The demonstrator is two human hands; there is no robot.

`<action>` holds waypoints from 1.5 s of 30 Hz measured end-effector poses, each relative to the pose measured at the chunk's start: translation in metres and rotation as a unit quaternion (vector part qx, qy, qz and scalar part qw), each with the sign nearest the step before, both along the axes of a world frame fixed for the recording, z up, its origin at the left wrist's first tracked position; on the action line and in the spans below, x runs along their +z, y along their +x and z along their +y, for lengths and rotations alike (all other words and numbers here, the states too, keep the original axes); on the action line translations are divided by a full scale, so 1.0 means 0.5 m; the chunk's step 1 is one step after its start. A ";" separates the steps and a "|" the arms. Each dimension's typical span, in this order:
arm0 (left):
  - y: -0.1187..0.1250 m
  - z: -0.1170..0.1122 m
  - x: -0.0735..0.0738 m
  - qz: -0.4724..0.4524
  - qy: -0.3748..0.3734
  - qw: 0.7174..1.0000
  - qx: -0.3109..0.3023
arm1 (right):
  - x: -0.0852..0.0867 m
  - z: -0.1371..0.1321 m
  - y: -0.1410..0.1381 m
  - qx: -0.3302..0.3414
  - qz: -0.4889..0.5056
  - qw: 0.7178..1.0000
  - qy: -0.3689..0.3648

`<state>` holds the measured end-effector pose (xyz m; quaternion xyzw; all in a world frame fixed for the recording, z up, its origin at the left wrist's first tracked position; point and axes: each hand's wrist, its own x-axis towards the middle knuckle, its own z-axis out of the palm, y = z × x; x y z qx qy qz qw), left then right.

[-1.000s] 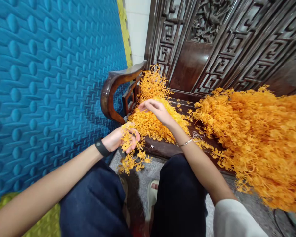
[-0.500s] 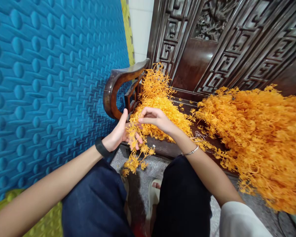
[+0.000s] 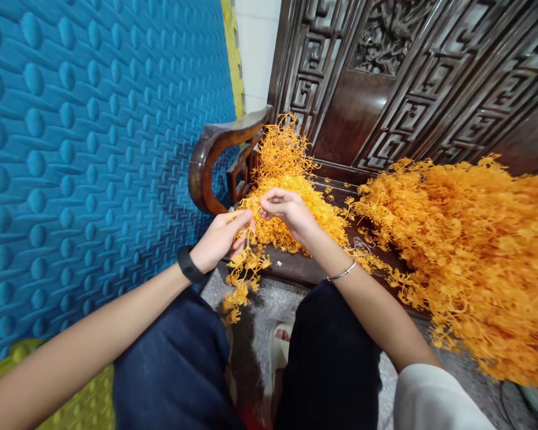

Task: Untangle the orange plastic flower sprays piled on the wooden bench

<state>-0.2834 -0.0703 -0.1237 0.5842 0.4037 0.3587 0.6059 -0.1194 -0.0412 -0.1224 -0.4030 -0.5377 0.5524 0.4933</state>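
My left hand [image 3: 217, 239], with a black band at the wrist, is closed on a bunch of orange plastic sprigs [image 3: 244, 272] that dangles below it over the floor. My right hand [image 3: 287, 209], with a thin bracelet at the wrist, is pinched at the top of the same bunch, fingertips nearly touching the left hand. Both hands hover at the front edge of a dark wooden bench [image 3: 296, 269]. Just behind them a small heap of orange sprigs [image 3: 296, 197] lies on the seat.
A much larger orange pile [image 3: 466, 239] covers the bench to the right. The carved armrest [image 3: 215, 149] curves at the left, the carved backrest [image 3: 385, 71] behind. A blue padded wall [image 3: 94, 137] stands at left. My knees and a sandalled foot [image 3: 278, 349] are below.
My right hand came back from the small heap to meet the left hand. The left hand rose and closed tighter on the dangling bunch.
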 end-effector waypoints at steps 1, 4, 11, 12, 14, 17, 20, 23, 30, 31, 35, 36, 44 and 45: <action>0.003 0.000 0.001 -0.005 0.005 1.000 0.007 | 0.000 0.000 -0.004 -0.021 0.008 1.000 -0.010; 0.014 -0.002 0.007 -0.029 0.010 0.999 0.038 | 0.005 -0.004 -0.016 -0.068 0.043 0.996 -0.032; 0.044 0.003 0.021 -0.069 0.006 0.996 0.055 | -0.007 -0.021 -0.064 -0.226 0.125 0.966 0.029; 0.046 0.005 0.022 -0.069 0.007 0.996 0.056 | -0.013 -0.018 -0.072 -0.237 0.129 0.962 0.041; 0.047 0.004 0.022 -0.067 0.000 0.996 0.061 | -0.023 0.001 -0.078 -0.255 0.120 0.958 0.057; 0.043 -0.018 0.021 -0.035 -0.022 0.998 0.044 | -0.027 0.060 -0.034 -0.330 0.086 0.937 0.071; 0.033 -0.047 0.020 0.000 -0.031 0.999 -0.027 | -0.019 0.122 0.064 -0.437 0.026 0.894 0.101; 0.021 -0.055 0.016 0.026 0.030 0.997 -0.061 | -0.023 0.152 0.150 -0.425 -0.113 0.877 0.194; -0.003 -0.028 0.006 0.027 0.038 0.996 -0.080 | -0.070 0.160 0.169 -0.338 -0.348 0.837 0.255; -0.006 -0.026 0.006 0.010 0.000 0.997 -0.078 | -0.073 0.162 0.166 -0.331 -0.376 0.826 0.258; -0.013 -0.015 0.005 0.003 -0.041 0.998 -0.042 | -0.066 0.161 0.159 -0.326 -0.468 0.778 0.265; -0.014 -0.012 0.004 0.012 -0.032 0.999 -0.031 | -0.058 0.156 0.156 -0.327 -0.471 0.773 0.270; -0.014 -0.002 -0.004 0.016 -0.003 1.000 -0.001 | 0.030 0.026 0.050 0.050 -0.222 0.960 0.166; -0.014 -0.002 -0.004 0.014 -0.003 1.000 0.003 | 0.033 0.012 0.037 0.112 -0.206 0.962 0.140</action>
